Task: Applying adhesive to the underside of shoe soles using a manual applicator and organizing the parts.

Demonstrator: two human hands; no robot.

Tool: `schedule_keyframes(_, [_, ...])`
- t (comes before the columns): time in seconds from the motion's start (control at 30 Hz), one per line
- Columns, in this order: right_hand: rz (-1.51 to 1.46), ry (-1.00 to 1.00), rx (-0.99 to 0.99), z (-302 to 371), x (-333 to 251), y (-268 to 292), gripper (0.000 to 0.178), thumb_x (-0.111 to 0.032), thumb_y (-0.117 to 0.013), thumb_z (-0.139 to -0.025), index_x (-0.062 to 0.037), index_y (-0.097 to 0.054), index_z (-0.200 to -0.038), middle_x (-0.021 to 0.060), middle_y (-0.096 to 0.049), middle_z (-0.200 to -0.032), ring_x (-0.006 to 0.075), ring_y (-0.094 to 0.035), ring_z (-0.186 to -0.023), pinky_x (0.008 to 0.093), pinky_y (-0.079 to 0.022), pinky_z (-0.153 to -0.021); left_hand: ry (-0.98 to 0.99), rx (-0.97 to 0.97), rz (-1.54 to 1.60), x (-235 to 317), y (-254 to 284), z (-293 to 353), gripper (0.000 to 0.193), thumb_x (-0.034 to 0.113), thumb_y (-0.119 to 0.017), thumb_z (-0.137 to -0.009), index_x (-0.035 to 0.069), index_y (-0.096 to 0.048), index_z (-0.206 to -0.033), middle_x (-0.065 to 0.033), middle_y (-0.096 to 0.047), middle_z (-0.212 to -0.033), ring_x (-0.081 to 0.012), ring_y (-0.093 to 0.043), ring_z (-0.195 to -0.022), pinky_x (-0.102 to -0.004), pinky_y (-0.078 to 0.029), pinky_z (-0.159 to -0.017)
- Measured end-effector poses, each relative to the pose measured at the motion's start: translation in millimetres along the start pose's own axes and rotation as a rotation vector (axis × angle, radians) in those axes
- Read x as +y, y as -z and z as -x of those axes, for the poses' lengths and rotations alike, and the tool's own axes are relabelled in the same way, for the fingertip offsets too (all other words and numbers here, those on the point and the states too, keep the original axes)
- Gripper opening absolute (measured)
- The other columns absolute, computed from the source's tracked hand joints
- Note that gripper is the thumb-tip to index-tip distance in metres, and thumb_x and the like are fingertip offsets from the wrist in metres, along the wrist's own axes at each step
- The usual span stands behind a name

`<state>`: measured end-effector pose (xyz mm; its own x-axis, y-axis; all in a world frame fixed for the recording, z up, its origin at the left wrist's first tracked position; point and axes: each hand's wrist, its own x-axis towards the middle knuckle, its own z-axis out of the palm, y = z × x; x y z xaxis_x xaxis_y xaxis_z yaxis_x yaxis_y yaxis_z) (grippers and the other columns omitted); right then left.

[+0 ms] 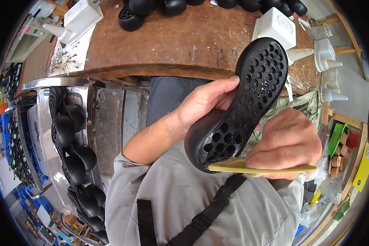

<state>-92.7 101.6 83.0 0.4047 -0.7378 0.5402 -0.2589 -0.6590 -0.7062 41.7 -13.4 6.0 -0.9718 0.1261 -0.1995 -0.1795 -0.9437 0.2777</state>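
Note:
My left hand (207,100) is wrapped round the middle of a black high-heeled shoe sole (232,117), tilted with its toe end up and to the right. Round hollows cover its upward face, and wet, shiny patches show among them. Pinched in my right hand (285,143) is a flat yellowish strip, seen edge-on like a spreader (229,165). Its tip touches the rim of the sole's heel end. The fingertips of my right hand are mostly hidden behind the knuckles.
Ahead stands a brown, worn workbench (160,45) with several black soles (131,18) along its far side. White bottles with nozzles stand at left (80,20) and right (276,28). To my left, a metal rack (45,123) carries more black soles (76,164).

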Motion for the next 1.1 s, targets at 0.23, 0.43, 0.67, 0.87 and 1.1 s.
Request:
schedule_keyframes(0.23, [-0.18, 0.034, -0.312, -22, 24, 19, 0.012, -0.008, -0.061, -0.081, 0.0025, -0.065, -0.082, 0.0067, -0.056, -0.063, 0.0147, -0.053, -0.043, 0.0276, -0.037, -0.035, 0.1, -0.107, 0.11, -4, 3, -7, 0.041, 0.027, -0.038, -0.097, -0.003, -0.047, -0.123, -0.0113, -0.057, -0.117, -0.0178, -0.055, -0.106, -0.0302, -0.042, -0.095])
schedule_keyframes(0.43, [-0.237, -0.063, -0.513, -39, 37, 27, 0.013, -0.01, -0.06, -0.076, -0.0038, -0.063, -0.088, 0.0046, -0.051, -0.068, 0.0195, -0.054, -0.05, 0.0311, -0.041, -0.04, 0.062, 0.024, -0.231, 6, -5, -6, 0.037, 0.025, -0.041, -0.096, -0.001, -0.05, -0.12, -0.0097, -0.057, -0.117, -0.0159, -0.055, -0.104, -0.029, -0.042, -0.093])
schedule_keyframes(0.67, [-0.194, -0.175, -0.524, -33, 40, 45, 0.011, -0.011, -0.064, -0.079, -0.0045, -0.065, -0.088, 0.0039, -0.055, -0.07, 0.02, -0.057, -0.054, 0.0297, -0.044, -0.044, 0.193, -0.023, -0.026, -7, 36, -16, 0.036, 0.024, -0.041, -0.095, 0.0, -0.051, -0.12, -0.0056, -0.057, -0.114, -0.0128, -0.053, -0.106, -0.0261, -0.039, -0.096])
schedule_keyframes(0.87, [-0.21, -0.298, -0.399, -8, 40, 66, 0.013, -0.011, -0.064, -0.081, -0.0006, -0.068, -0.086, 0.0091, -0.061, -0.073, 0.0204, -0.062, -0.058, 0.0278, -0.046, -0.047, 0.267, -0.065, 0.065, 7, 17, -6, 0.04, 0.03, -0.039, -0.096, 0.0, -0.049, -0.121, -0.0143, -0.061, -0.108, -0.0202, -0.061, -0.097, -0.032, -0.048, -0.086])
schedule_keyframes(1.1, [0.052, -0.269, 0.187, 39, 23, 71, 0.018, -0.009, -0.074, -0.073, 0.0041, -0.068, -0.084, 0.0133, -0.063, -0.072, 0.0178, -0.059, -0.059, 0.0284, -0.046, -0.051, -0.057, 0.061, -0.34, 19, 9, -8, 0.047, 0.035, -0.032, -0.098, -0.002, -0.05, -0.12, -0.0154, -0.064, -0.101, -0.0216, -0.064, -0.088, -0.0332, -0.049, -0.083])
